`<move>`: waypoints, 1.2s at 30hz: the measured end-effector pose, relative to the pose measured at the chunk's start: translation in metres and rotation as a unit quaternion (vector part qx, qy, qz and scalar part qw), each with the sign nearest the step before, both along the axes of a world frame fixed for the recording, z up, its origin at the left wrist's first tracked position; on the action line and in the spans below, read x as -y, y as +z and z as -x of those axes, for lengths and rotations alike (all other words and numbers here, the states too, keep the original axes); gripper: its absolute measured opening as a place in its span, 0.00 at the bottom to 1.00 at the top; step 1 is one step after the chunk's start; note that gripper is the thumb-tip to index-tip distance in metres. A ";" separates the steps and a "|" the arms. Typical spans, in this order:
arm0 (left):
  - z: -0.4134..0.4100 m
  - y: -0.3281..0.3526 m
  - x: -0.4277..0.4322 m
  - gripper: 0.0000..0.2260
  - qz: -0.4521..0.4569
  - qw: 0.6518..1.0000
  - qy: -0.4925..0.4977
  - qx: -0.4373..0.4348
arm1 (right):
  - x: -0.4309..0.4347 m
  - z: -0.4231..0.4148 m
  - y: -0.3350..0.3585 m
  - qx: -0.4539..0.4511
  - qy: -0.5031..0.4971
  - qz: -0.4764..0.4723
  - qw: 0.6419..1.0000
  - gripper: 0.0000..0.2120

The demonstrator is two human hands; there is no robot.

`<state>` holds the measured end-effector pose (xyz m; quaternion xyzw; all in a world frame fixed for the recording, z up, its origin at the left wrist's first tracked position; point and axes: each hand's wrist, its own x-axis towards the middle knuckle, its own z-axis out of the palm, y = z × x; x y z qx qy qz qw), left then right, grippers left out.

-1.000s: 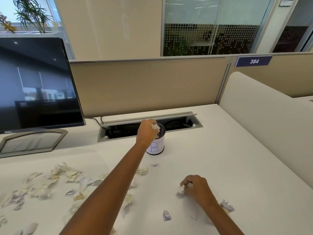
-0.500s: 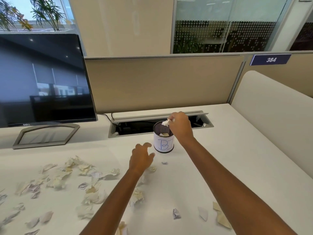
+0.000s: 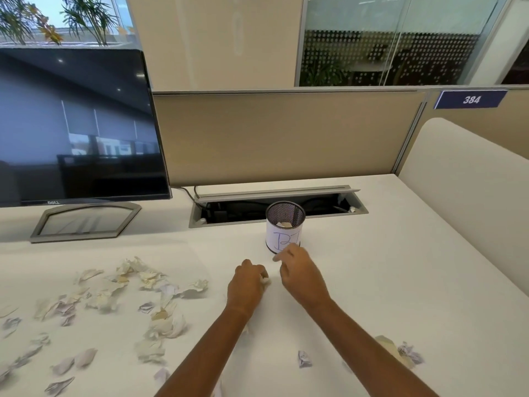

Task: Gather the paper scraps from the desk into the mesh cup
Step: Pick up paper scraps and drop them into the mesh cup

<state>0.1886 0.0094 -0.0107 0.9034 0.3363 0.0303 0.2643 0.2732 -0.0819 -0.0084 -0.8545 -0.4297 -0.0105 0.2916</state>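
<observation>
The black mesh cup with a white label stands mid-desk, with a paper scrap visible inside. Just in front of it, my right hand is lowered to the desk, its fingertips pinched on a tiny white scrap. Beside it on the left, my left hand is curled over a small crumpled scrap. Several crumpled scraps are strewn across the left of the desk. A few more lie near my right forearm: a lilac one and a pale pair.
A dark monitor on a grey stand fills the left rear. An open cable tray runs right behind the cup. A beige partition closes the back. A curved cream divider borders the desk's right side.
My right hand has left the cup's rim, its scrap now inside, and come down to the desk in front of the cup. My left hand closed over a scrap beside it.
</observation>
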 end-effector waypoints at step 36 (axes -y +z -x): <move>0.012 0.041 -0.012 0.21 0.004 0.998 -0.056 -0.042 | -0.024 -0.036 0.070 -0.092 -0.062 -0.065 0.992 0.17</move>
